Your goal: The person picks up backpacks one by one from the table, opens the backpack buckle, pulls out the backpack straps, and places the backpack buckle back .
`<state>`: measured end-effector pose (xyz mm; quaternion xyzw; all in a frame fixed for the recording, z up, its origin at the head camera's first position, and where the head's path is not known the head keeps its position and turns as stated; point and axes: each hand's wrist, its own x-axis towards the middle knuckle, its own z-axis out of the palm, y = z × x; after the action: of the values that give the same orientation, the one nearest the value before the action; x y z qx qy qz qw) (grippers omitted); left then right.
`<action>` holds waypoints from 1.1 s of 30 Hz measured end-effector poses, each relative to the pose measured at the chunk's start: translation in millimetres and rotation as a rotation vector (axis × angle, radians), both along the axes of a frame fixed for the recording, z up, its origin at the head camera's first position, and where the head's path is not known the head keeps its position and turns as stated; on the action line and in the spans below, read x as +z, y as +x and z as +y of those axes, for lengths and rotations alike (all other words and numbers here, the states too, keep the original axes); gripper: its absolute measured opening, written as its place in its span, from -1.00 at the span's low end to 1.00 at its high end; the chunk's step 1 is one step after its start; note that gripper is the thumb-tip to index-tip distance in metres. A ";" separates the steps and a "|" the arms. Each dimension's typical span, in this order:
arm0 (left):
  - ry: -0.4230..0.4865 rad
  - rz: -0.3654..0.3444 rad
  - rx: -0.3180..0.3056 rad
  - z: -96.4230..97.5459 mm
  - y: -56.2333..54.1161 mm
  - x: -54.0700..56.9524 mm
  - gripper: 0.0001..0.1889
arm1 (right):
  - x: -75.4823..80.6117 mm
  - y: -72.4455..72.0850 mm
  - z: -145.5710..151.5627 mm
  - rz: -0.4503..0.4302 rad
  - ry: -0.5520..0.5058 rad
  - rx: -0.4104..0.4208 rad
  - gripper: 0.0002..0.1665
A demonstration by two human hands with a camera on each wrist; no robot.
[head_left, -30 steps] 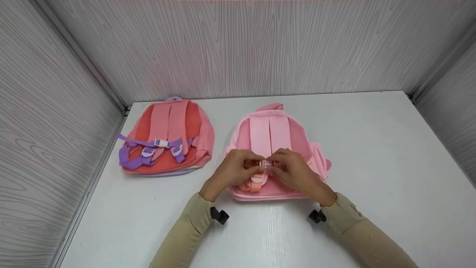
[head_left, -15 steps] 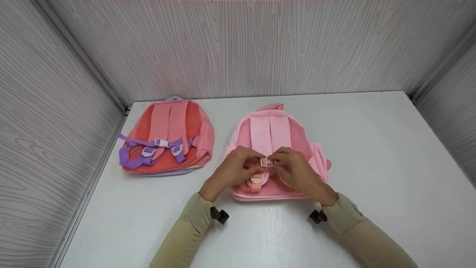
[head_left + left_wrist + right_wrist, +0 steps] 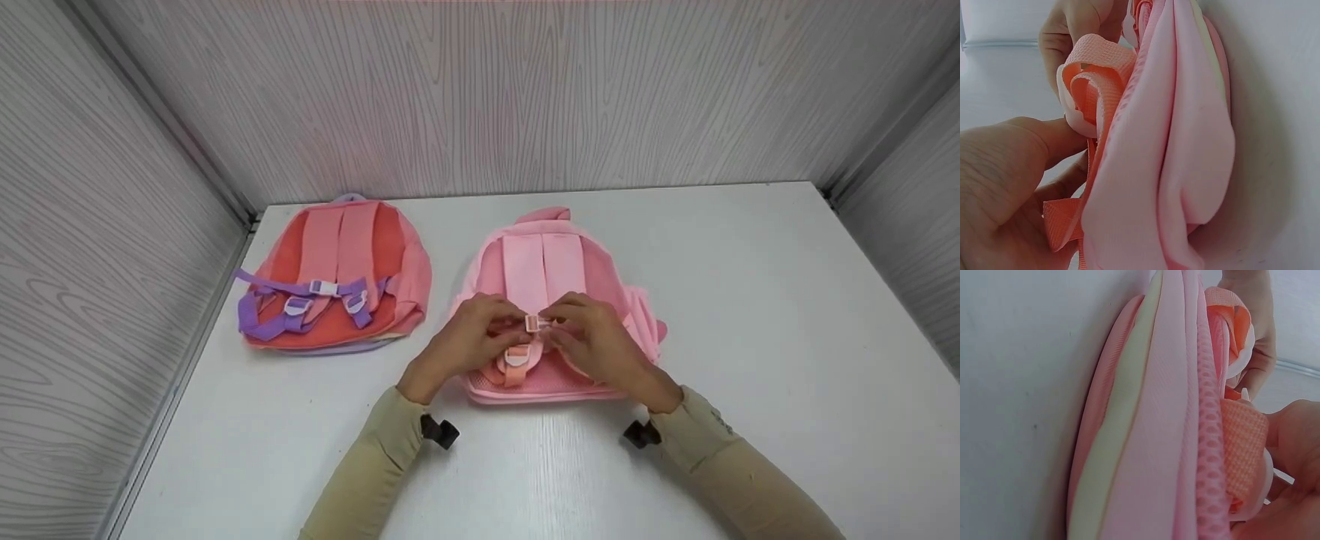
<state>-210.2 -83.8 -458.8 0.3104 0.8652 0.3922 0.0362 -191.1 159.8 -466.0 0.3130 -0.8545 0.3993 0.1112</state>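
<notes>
A pink backpack (image 3: 517, 262) lies on the table with its shoulder straps facing up. Over its lower back, both hands meet at a small white buckle (image 3: 532, 324) threaded with orange webbing. From the left, my left hand (image 3: 469, 334) pinches the buckle between thumb and fingers. My right hand (image 3: 596, 341) pinches the buckle's other end; pale prongs (image 3: 1283, 477) show beside its fingers in the right wrist view. Fingers hide much of the buckle, so I cannot tell whether its halves are joined. An orange strap with a white adjuster (image 3: 517, 358) hangs just below.
A coral backpack (image 3: 285, 251) with purple straps and a fastened white buckle (image 3: 324, 288) lies to the left on the white table (image 3: 750, 300). Grey wood-grain panels (image 3: 525, 97) enclose the back and sides.
Both hands have shifted slightly upward with the buckle, which has turned so its orange-threaded face shows more. The backpacks stay in place.
</notes>
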 end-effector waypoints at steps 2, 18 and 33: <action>0.012 -0.012 0.005 -1.0 0.4 0.6 -0.76 | -0.5 -0.4 0.2 0.019 -0.005 0.004 -0.79; 0.061 -0.090 0.016 -5.9 0.8 6.0 -0.78 | 1.2 0.2 -0.3 0.004 -0.014 -0.009 -0.77; 0.099 -0.183 0.091 -6.0 -2.0 4.8 -0.84 | 2.3 -0.7 0.4 -0.018 -0.028 -0.011 -0.72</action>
<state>-212.2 -89.8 -453.9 0.2351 0.8511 0.4623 0.0819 -191.8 160.3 -463.7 0.3028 -0.8515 0.4137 0.1101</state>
